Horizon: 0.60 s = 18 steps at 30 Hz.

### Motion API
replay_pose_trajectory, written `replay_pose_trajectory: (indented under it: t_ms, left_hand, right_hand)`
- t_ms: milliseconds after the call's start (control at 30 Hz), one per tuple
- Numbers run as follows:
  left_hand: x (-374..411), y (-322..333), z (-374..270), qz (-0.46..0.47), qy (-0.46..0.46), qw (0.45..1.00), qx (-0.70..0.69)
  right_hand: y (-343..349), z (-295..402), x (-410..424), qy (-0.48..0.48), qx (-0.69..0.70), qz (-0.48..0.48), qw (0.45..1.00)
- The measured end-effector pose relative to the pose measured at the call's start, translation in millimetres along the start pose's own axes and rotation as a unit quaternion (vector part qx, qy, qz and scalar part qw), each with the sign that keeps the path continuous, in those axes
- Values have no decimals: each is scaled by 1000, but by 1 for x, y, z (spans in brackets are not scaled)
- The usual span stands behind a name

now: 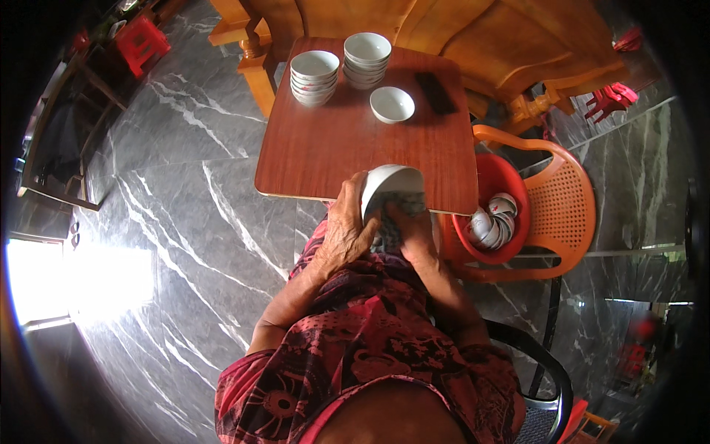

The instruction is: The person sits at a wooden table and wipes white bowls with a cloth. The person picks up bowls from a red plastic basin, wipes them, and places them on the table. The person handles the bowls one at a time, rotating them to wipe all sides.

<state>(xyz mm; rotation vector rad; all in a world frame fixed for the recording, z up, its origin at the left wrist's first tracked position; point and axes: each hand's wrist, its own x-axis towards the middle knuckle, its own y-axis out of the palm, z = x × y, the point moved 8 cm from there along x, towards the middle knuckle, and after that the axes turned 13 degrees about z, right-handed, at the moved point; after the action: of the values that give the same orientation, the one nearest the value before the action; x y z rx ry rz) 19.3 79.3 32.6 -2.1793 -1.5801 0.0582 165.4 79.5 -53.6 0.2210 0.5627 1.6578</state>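
My left hand (pixel 350 225) grips the side of a white bowl (pixel 383 176), which is tilted with its opening towards me over the front edge of the wooden table (pixel 327 161). A dark cloth (pixel 390 236) is bunched at the bowl's opening. My right hand (pixel 413 232) presses this cloth into the bowl, its fingers partly hidden. Farther back on the table, a single white bowl (pixel 392 105) stands upright. Behind it are two stacks of bowls, a left stack (pixel 314 80) and a right stack (pixel 367 58).
A dark flat object (pixel 435 93) lies at the table's right. Beside the table, a red basin (pixel 499 166) holding several bowls (pixel 492 225) rests on an orange plastic chair (pixel 563 194). A carved wooden bench (pixel 444 28) stands behind the table. Red stools (pixel 142 44) are on the marbled floor (pixel 183 183).
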Motion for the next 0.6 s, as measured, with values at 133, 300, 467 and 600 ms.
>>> replay_pose_trajectory:
  t_ms: [133, 300, 467, 600]
  left_hand:
    - [3, -4, -4, 61, -23, 998, 12]
    - [7, 2, -15, 195, -70, 978, -19]
    - [7, 21, 3, 230, -62, 970, -48]
    - [4, 23, 11, 223, -108, 968, -49]
  right_hand:
    - [-1, 32, 4, -90, -201, 73, 973]
    - [23, 74, 1, -175, -481, 170, 842]
    - [65, 90, -17, -250, -629, 262, 688]
    - [70, 87, -15, -236, -652, 282, 663]
